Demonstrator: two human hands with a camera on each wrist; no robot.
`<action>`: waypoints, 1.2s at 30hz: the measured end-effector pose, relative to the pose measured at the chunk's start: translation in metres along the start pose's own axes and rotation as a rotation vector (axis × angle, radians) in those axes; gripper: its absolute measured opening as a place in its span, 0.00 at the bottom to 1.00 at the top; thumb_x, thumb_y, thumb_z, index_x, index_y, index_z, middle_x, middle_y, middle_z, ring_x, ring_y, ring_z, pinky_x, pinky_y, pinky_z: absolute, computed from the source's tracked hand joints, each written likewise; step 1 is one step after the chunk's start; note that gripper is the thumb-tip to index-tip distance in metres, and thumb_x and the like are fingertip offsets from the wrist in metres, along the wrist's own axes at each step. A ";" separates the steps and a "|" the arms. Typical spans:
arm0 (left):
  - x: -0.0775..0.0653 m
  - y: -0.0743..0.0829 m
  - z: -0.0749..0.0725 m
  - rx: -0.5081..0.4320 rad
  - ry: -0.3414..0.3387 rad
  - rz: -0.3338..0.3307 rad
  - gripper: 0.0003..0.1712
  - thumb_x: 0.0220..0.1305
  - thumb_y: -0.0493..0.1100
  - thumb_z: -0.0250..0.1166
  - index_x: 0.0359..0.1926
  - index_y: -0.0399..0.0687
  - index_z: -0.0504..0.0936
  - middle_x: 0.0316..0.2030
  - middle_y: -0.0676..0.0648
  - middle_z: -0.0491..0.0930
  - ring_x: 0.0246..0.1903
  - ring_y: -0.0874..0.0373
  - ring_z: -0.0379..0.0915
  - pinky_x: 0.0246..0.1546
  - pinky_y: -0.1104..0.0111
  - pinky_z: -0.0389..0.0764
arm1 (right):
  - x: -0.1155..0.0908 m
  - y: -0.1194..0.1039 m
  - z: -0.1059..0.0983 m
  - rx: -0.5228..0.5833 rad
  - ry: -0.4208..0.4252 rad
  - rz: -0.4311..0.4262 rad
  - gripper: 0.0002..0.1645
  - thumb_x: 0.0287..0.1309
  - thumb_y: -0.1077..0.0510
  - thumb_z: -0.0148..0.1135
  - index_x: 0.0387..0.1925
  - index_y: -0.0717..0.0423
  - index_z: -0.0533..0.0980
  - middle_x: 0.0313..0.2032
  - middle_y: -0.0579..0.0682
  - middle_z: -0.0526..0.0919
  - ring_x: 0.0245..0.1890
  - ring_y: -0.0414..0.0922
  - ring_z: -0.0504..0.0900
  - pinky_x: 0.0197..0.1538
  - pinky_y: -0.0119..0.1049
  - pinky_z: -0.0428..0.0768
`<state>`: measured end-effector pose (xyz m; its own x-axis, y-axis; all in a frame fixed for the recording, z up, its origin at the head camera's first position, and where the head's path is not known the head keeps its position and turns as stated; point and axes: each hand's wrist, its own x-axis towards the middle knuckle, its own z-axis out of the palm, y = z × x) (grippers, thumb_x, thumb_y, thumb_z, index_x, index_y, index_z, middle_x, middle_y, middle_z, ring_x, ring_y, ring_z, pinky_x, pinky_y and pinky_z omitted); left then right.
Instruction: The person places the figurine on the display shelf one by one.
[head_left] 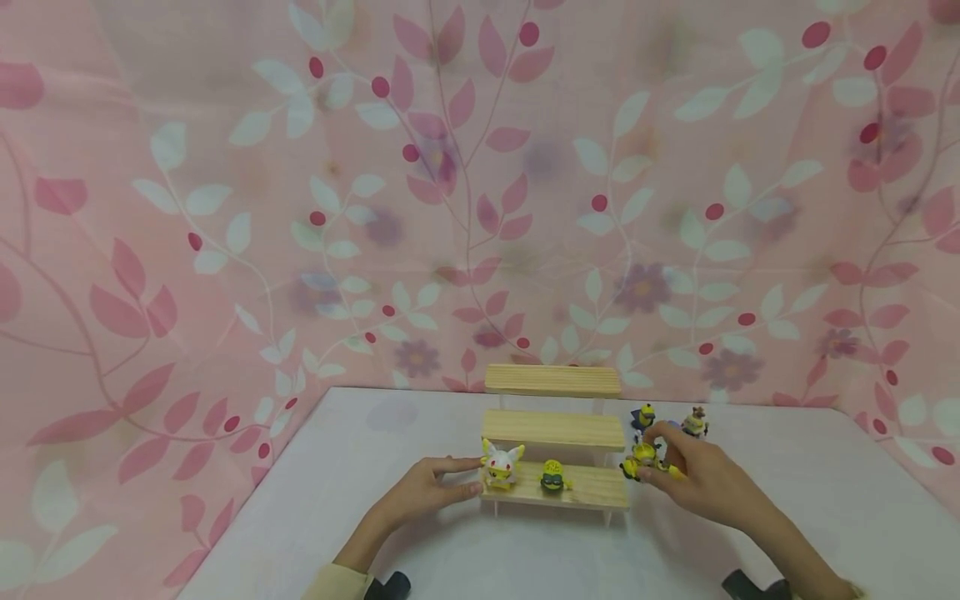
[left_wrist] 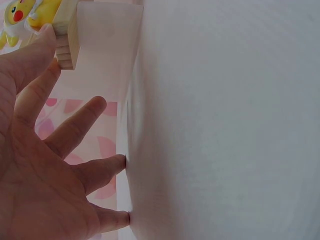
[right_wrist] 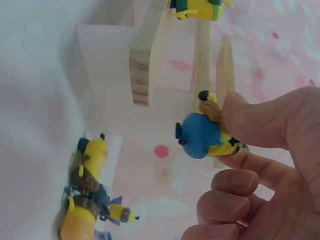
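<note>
My right hand [head_left: 708, 477] pinches a small yellow minion figure [right_wrist: 202, 134] with a blue base between thumb and index finger. It holds the figure off the right end of a tiered wooden display stand [head_left: 596, 487]. At the other end, my left hand [head_left: 416, 496] has its fingers spread, thumb and index fingertips touching the end of the lowest shelf. Its two outer fingertips rest on the table in the left wrist view. On that shelf stand a white-and-yellow figure [head_left: 502, 467] with long ears and a green-and-yellow minion figure [head_left: 552, 477].
Beyond my right hand stand a dark-clothed minion figure [head_left: 643, 416] and a brown-topped figure [head_left: 696, 422]. Several figures cluster on the white table [head_left: 300, 533], partly behind that hand. The middle shelf [head_left: 553, 428] and top shelf [head_left: 552, 380] rise toward a pink leaf-patterned cloth [head_left: 465, 208].
</note>
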<state>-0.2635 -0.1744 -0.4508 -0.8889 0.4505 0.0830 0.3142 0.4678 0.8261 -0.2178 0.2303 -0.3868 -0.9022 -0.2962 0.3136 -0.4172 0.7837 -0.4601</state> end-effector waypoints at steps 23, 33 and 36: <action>0.002 -0.001 0.001 -0.004 -0.002 0.013 0.24 0.62 0.55 0.69 0.58 0.57 0.83 0.60 0.49 0.78 0.69 0.36 0.55 0.68 0.39 0.52 | 0.010 -0.022 0.029 0.118 0.028 -0.033 0.18 0.59 0.43 0.69 0.46 0.42 0.74 0.18 0.43 0.62 0.17 0.32 0.55 0.20 0.28 0.56; 0.001 -0.003 0.001 -0.004 0.003 0.014 0.24 0.62 0.55 0.70 0.57 0.58 0.83 0.59 0.50 0.78 0.69 0.33 0.55 0.67 0.38 0.52 | 0.004 -0.021 0.044 0.064 0.059 -0.091 0.19 0.59 0.42 0.69 0.49 0.39 0.75 0.18 0.39 0.63 0.17 0.30 0.52 0.19 0.26 0.52; 0.001 -0.003 0.001 -0.001 0.004 0.011 0.24 0.62 0.56 0.70 0.57 0.57 0.83 0.59 0.50 0.78 0.69 0.33 0.54 0.67 0.38 0.52 | 0.003 -0.020 0.045 0.069 0.065 -0.106 0.19 0.58 0.43 0.69 0.49 0.40 0.76 0.18 0.39 0.62 0.17 0.29 0.52 0.19 0.25 0.52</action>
<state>-0.2648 -0.1747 -0.4535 -0.8867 0.4526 0.0944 0.3237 0.4618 0.8258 -0.2175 0.1889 -0.4140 -0.8448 -0.3372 0.4155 -0.5180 0.7102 -0.4767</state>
